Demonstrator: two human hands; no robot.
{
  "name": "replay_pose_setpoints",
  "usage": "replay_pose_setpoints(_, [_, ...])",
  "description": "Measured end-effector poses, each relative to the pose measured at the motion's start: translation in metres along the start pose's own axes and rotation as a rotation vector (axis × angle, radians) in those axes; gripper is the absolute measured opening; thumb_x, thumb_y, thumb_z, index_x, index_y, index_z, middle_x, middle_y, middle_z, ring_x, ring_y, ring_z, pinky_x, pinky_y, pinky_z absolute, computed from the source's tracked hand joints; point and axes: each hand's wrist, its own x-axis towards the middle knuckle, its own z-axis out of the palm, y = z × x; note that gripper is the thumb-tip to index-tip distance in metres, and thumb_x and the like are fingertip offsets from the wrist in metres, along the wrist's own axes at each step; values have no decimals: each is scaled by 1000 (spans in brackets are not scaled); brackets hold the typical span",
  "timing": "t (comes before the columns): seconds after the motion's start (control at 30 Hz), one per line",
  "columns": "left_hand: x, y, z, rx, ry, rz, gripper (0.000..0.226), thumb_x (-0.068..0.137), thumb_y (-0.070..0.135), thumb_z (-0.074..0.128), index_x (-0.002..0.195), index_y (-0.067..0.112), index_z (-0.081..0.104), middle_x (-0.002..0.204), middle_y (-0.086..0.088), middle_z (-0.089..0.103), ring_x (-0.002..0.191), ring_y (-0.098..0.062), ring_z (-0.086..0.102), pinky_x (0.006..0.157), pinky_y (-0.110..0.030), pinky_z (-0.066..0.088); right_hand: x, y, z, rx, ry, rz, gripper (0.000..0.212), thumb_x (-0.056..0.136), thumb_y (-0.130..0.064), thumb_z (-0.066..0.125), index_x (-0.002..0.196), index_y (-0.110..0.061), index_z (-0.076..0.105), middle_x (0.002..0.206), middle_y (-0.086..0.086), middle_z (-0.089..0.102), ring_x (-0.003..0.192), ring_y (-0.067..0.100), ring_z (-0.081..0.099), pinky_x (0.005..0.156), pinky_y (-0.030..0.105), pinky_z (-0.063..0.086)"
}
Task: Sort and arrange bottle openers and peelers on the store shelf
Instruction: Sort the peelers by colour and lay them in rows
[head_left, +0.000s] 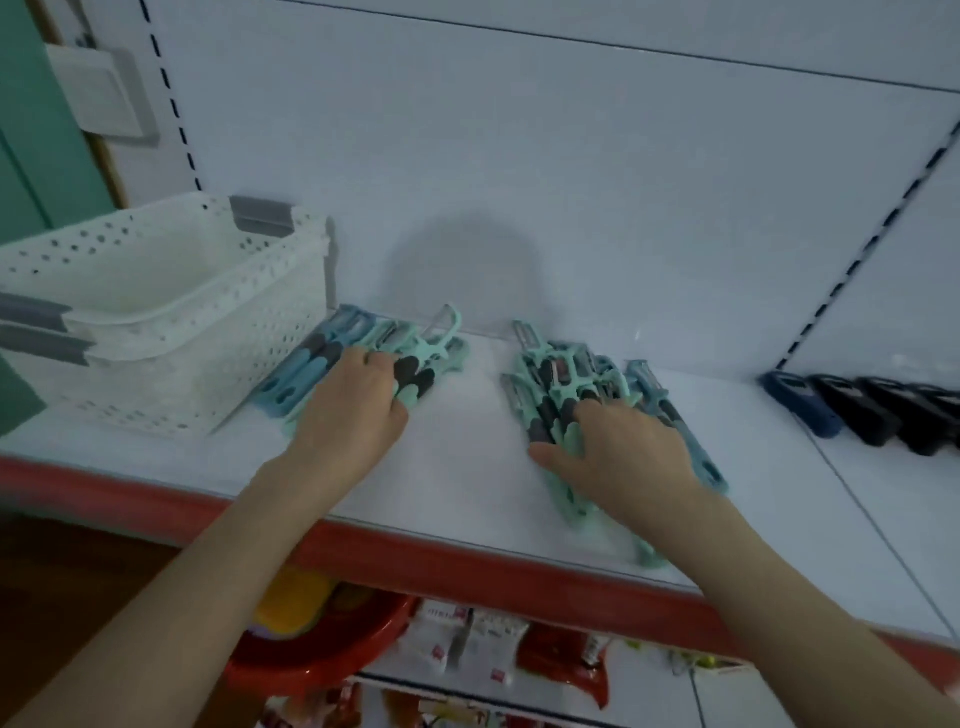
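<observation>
Two piles of peelers lie on the white shelf (467, 457). The left pile (332, 358) holds several blue and mint-green peelers with dark grips, fanned out beside the basket. My left hand (353, 410) lies on this pile, fingers curled over the mint handles. The right pile (561, 384) is mostly mint peelers with a few blue ones at its right edge. My right hand (623, 452) presses down on it, fingers spread over the handles. A row of dark blue and black bottle openers (872, 410) lies at the far right.
Stacked white perforated baskets (156, 312) with grey handles stand at the shelf's left end. The shelf has a red front edge (415, 556). Below it are a red bowl (311, 654) and packaged goods. A seam (872, 525) divides the shelf from the right section.
</observation>
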Motion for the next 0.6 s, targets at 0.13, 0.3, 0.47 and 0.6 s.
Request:
replay_pose_setpoints(0.13, [13,-25,6,34,-40,116,22,88,16,52,104,1,54,108,-16,48,91,-28,48,70,-30,33,0,-24,6,31,-23,127,45,84,-57,52,95,-15,39,94,3,43,92,27,54,68,30,34])
replay_pose_setpoints(0.3, [20,-33,10,152,-45,243,34,91,37,48,97,4,54,102,-15,57,90,-29,52,70,-31,29,1,-42,9,65,-47,253,41,85,-40,61,88,-13,31,79,-1,41,80,25,49,61,29,34])
replay_pose_setpoints(0.47, [31,-28,3,239,-132,282,24,89,30,51,95,7,51,99,-12,59,81,-27,52,65,-29,29,4,-42,3,91,-119,312,31,84,-27,59,80,-12,32,68,-1,37,63,18,42,48,27,26])
replay_pose_setpoints(0.6, [37,-24,1,177,-218,214,27,79,29,60,84,8,44,84,-7,53,71,-22,45,67,-28,34,5,-43,2,137,-141,364,33,80,-26,60,91,-10,34,71,-2,42,61,14,43,48,26,26])
